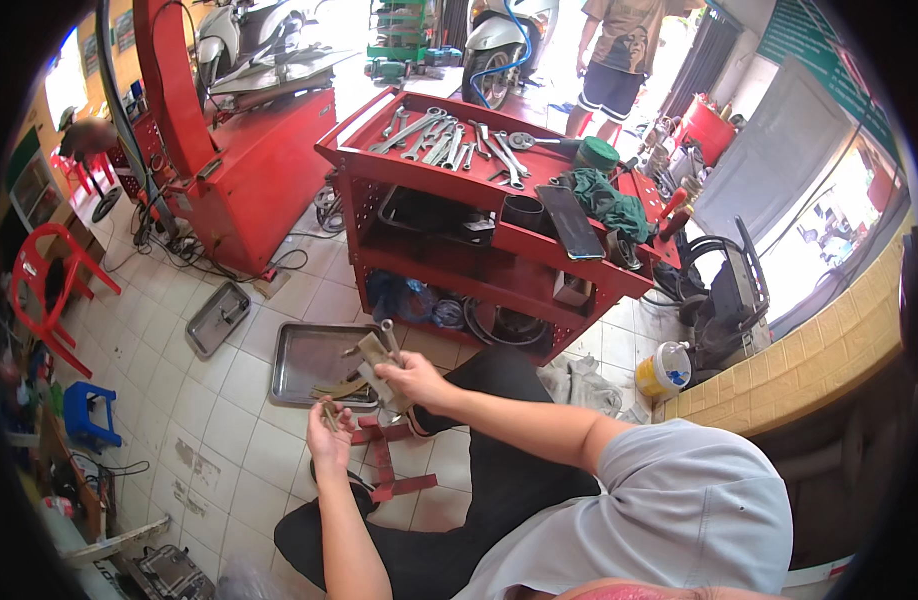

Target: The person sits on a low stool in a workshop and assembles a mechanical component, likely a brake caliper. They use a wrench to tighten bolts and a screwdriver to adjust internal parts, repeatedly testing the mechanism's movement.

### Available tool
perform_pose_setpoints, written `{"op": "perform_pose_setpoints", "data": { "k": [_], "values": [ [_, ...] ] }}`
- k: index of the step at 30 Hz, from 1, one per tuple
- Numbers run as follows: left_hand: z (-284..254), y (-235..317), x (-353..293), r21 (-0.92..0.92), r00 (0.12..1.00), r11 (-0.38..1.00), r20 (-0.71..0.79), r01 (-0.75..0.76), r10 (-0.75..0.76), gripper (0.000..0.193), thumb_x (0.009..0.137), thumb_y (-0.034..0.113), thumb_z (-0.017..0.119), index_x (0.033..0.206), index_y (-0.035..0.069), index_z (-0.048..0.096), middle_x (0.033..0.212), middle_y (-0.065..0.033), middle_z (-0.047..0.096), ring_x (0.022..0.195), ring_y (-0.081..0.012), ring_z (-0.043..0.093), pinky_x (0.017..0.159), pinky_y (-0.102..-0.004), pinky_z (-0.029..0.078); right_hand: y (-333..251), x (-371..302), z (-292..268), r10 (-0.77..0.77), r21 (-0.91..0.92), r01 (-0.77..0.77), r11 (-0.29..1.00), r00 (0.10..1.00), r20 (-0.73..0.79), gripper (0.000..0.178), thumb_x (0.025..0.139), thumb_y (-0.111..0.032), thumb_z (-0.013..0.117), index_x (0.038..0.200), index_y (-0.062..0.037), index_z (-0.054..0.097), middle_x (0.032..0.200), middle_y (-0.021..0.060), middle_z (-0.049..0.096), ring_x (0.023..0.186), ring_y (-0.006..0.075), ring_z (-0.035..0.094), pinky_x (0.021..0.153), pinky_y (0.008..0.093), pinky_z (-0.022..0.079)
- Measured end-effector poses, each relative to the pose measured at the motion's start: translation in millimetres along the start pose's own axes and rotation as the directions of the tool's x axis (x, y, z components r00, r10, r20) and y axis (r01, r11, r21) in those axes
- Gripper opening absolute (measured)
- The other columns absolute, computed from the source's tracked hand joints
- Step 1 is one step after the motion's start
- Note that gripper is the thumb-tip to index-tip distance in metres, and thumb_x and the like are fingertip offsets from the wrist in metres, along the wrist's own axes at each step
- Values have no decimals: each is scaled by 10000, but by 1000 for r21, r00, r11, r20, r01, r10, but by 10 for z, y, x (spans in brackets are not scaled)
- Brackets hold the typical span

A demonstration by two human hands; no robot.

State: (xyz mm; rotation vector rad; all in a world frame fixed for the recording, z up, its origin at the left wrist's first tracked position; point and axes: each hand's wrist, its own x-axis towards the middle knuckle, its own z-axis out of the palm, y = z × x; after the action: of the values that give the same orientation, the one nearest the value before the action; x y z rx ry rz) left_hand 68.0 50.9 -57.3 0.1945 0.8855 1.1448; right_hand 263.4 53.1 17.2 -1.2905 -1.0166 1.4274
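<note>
My right hand [419,383] is closed around a flat, greyish-tan metal part [377,355]. A rod with a ring-shaped end [388,328] stands up beside that part; whether the two are joined I cannot tell. Lower and to the left, my left hand [325,445] is palm up, its fingers curled around a small brass-coloured metal piece [329,412]. Both hands are just above the near edge of a steel tray [291,352] on the floor, where some metal parts lie partly hidden. Below my hands is a red metal frame [383,462].
A red tool cart [449,265] holds several wrenches [444,137], a phone [571,222] and a green cloth [604,200]. A smaller tray [207,338], a blue stool [89,412] and a red chair [39,290] stand left. A person [619,60] stands beyond the cart.
</note>
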Motion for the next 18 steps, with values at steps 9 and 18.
{"op": "perform_pose_setpoints", "data": {
  "k": [9,18],
  "values": [
    [249,-280,-181,150,977,989,212,1,-33,350,925,472,427,971,150,554,753,46,536,533,-55,438,426,-213,311,272,-3,126,150,-288,-92,953,971,186,306,858,-261,600,925,38,584,796,76,616,705,140,568,645,312,458],
    [371,-331,-191,142,978,971,108,-191,177,275,943,338,487,975,74,561,774,-13,600,561,-90,572,439,-215,436,-101,-19,217,-208,-744,253,619,966,155,379,774,-304,649,928,14,512,818,198,626,756,318,637,644,410,504]
  ]
}}
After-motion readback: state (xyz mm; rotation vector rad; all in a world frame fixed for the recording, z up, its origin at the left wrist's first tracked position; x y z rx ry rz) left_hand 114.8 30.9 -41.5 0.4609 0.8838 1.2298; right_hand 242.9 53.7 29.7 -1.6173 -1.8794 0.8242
